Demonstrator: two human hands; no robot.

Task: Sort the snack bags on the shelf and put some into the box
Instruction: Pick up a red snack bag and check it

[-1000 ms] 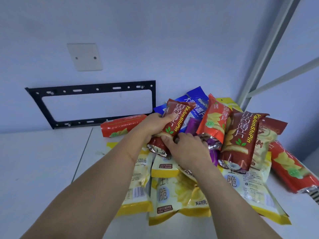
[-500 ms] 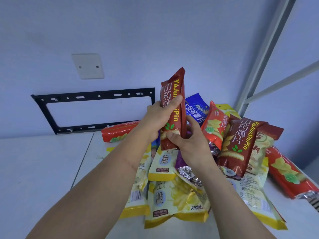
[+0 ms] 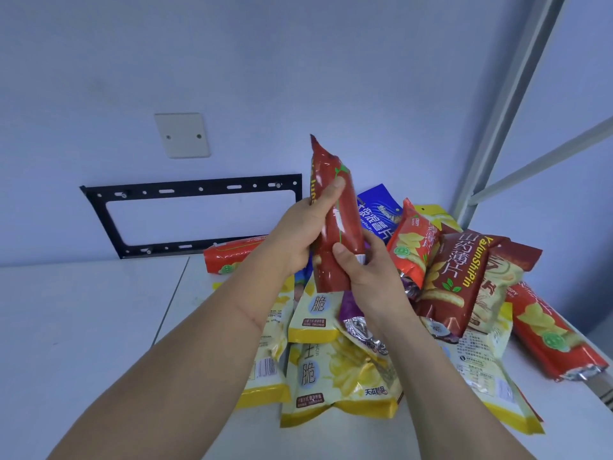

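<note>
Head camera view: we hold a dark red snack bag (image 3: 338, 224) upright above the pile, both hands wrapped around it. Our left hand (image 3: 300, 234) grips the bag's middle from the left, thumb pressed across its front near the top. Our right hand (image 3: 368, 270) grips the lower part from the right, thumb on the front and fingers curled behind. The bag's back faces us, showing a thin green seam line, and its crimped top corner points up toward the wall.

Below our hands, a heap of snack bags covers the white shelf (image 3: 83, 327). Yellow bags (image 3: 335, 376) lie flat nearest us, overlapping one another. A purple bag (image 3: 351, 307) with a silver crimped end sits just under our right wrist. A blue bag (image 3: 378, 210) leans behind the one we hold. To the right, an orange-red bag (image 3: 414, 244) rests against a second dark red bag (image 3: 457, 280), and a long red bag (image 3: 554, 333) lies at the pile's right edge. Another red bag (image 3: 232, 257) lies flat behind our left wrist.

On the wall hang a black metal bracket (image 3: 192, 190) and a blank white plate (image 3: 182, 135). A grey shelf post (image 3: 507, 104) rises at right.
</note>
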